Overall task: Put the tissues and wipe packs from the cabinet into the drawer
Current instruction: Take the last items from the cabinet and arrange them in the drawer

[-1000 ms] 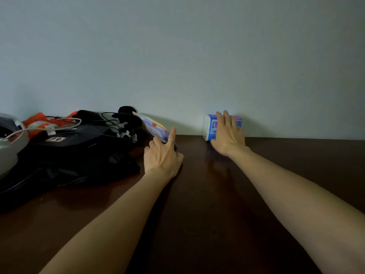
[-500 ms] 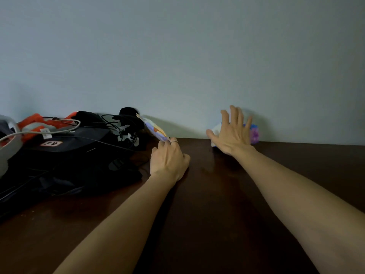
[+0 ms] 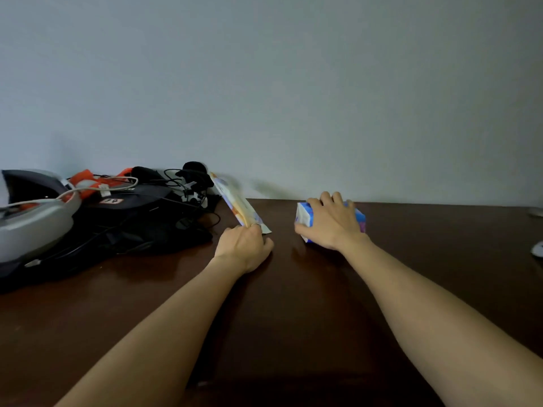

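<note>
Right hand (image 3: pixel 332 223) gripping blue-white tissue pack (image 3: pixel 302 214), left hand (image 3: pixel 245 245) pinching wipe pack (image 3: pixel 235 201)

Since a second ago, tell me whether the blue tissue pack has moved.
Yes. The blue tissue pack, under the right hand, has come away from the wall toward the camera.

Plain grey wall (image 3: pixel 293 83); dark wooden top (image 3: pixel 293 333).

Blue-and-white tissue pack (image 3: pixel 302 217), pale yellow-orange wipe pack (image 3: pixel 236 201), dark brown counter (image 3: pixel 293 318), black-and-orange gear pile (image 3: pixel 117 212).
</note>
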Available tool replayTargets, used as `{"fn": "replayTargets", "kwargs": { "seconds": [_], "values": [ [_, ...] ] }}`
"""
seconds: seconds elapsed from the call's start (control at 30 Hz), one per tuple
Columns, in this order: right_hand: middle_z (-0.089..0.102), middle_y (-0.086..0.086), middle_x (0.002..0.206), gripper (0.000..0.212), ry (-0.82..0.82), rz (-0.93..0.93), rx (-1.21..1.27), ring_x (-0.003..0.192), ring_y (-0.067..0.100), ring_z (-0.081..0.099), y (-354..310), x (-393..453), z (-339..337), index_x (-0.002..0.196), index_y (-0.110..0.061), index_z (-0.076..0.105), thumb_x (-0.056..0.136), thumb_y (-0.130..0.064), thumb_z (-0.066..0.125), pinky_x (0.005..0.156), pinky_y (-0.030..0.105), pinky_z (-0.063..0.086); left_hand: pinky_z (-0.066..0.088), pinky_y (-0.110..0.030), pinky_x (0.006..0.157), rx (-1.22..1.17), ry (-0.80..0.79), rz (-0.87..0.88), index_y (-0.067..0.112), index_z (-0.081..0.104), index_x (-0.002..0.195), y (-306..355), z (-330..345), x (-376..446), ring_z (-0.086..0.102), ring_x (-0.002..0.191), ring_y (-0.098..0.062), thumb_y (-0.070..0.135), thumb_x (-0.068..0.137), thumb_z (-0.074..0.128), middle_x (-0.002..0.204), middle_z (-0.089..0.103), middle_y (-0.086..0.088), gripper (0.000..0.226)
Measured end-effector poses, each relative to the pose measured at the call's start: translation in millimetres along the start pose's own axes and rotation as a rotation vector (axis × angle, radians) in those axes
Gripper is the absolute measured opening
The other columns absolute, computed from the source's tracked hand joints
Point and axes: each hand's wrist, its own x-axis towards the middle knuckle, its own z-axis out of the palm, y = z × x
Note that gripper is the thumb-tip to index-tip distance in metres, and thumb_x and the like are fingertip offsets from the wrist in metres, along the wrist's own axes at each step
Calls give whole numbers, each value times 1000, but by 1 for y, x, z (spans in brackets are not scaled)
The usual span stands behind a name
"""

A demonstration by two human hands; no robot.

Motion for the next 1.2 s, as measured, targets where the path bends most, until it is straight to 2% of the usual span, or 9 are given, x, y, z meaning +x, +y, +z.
{"fn": "replayTargets", "kwargs": {
  "seconds": [0.23,0.4,0.5,0.63,0.73,0.8,0.93,1.07,1.2],
  "values": [
    [49,3,134,85,59,-78,91,122,27,42,-23,-119,-49,146,-25,48,81,-80,43,102,47,42,32,-35,67,-27,18,38,12,60,101,30,-50,-110,63,82,-34,38,97,39,93,71,-12,33],
    [57,4,126,95,200,-191,107,110,26,48,-38,-215,-81,139,-18,52,72,-84,39,88,41,45,37,-33,57,-52,113,18,16,62,93,48,-88,-206,63,70,-29,32,97,42,81,71,-8,26],
    [58,6,129,109,276,-290,84,111,29,52,-40,-262,-91,143,-18,47,62,-90,55,90,44,46,43,-30,53,-197,245,-22,22,70,94,55,-104,-268,63,62,-22,33,92,49,69,68,1,24],
    [58,8,127,92,407,-263,-26,112,33,54,-45,-309,-94,142,-17,48,63,-45,86,90,47,43,47,-31,55,-232,380,6,22,68,80,54,-110,-340,60,64,-15,36,89,48,69,65,5,26],
    [60,9,126,81,555,-297,81,108,34,55,-50,-340,-85,136,-15,55,65,-47,80,89,47,41,44,-23,53,-297,487,60,22,64,79,42,-99,-381,59,66,-8,34,89,57,74,65,8,18],
    [61,7,125,79,619,-375,179,106,32,55,-58,-364,-73,134,-16,56,66,-51,74,89,46,41,40,-17,52,-357,568,-27,21,59,73,36,-83,-406,55,60,-3,42,87,66,69,60,13,26],
    [65,2,107,83,317,-449,490,92,22,61,-94,-429,-24,132,-16,56,63,-59,74,76,36,51,45,-33,47,-430,541,-304,18,53,65,16,-37,-459,57,51,-14,35,87,72,59,58,6,34],
    [65,0,111,83,-77,-459,525,98,21,66,-122,-472,46,136,-21,50,70,-67,71,76,35,53,50,-33,46,-251,415,-95,12,57,65,-15,4,-498,62,55,-20,11,82,73,63,63,-3,23],
    [67,-1,114,81,-292,-144,735,102,20,66,-129,-496,110,136,-26,46,71,-64,77,79,37,54,47,-35,44,-250,205,25,11,55,62,-25,43,-533,56,51,-21,8,81,68,59,57,-4,23]
  ]
}}
